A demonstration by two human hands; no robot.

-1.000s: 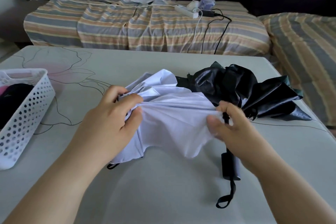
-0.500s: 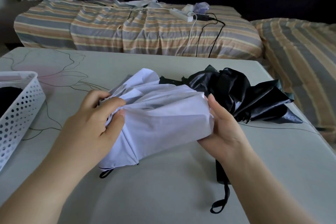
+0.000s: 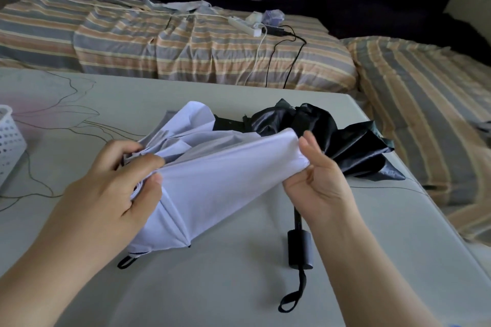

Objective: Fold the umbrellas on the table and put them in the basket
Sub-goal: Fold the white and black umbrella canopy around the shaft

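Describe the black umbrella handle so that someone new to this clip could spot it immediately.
On the grey table, look just below the right hand. The black umbrella handle is a stubby dark cylinder with a looped wrist strap trailing toward the camera, unlike the soft fabric around it.

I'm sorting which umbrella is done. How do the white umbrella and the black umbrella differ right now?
The white umbrella is held by both hands, left hand and right hand; the black umbrella is untouched. The white one lies nearer the person, the black one behind it. The white canopy is pulled taut; the black lies crumpled. Both rest on the table, neither yet wrapped.
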